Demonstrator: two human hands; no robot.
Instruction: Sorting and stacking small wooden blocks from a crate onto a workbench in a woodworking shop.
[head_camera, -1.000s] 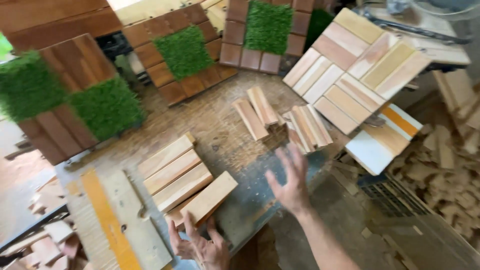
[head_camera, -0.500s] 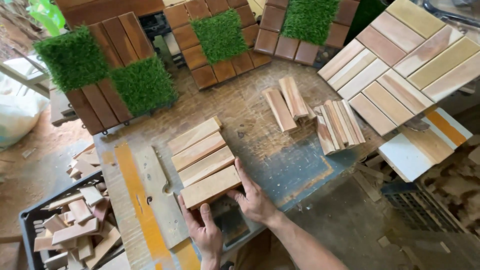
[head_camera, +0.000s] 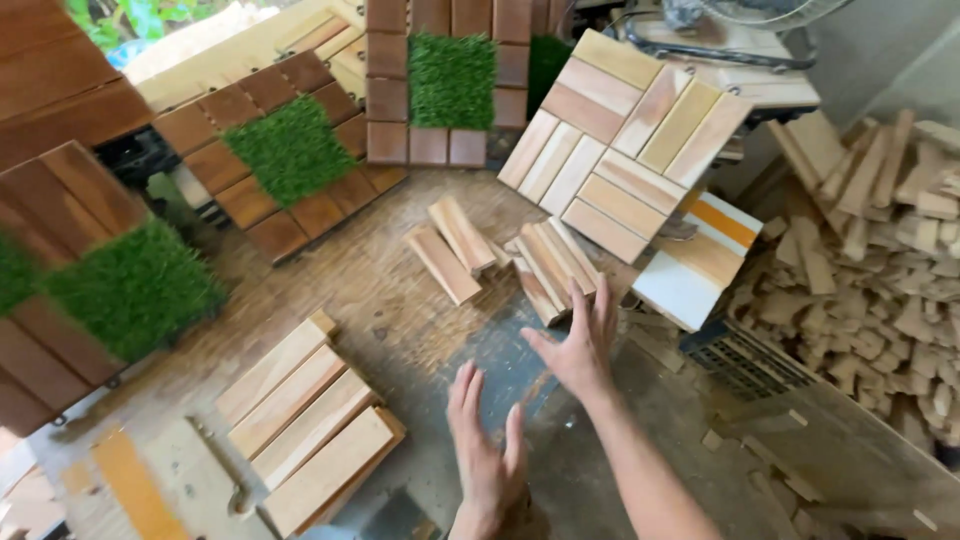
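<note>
Left hand (head_camera: 487, 455): fingers held straight and close together, empty, hovering over the worktop's (head_camera: 400, 300) near edge just right of the four-slat panel (head_camera: 305, 425) lying flat at the near-left corner. Right hand (head_camera: 578, 343): fingers spread, palm down, holding nothing, its tips at or just short of the loose slat bundle (head_camera: 550, 265) mid-worktop; contact cannot be told, with two more loose slats (head_camera: 452, 248) beside it, seemingly kept within reach. Periphery: finished pale tile (head_camera: 625, 140) propped at the far-right corner, grass-inset tiles (head_camera: 290, 150) along the far edge, offcut heap (head_camera: 880, 240) off the right edge.
</note>
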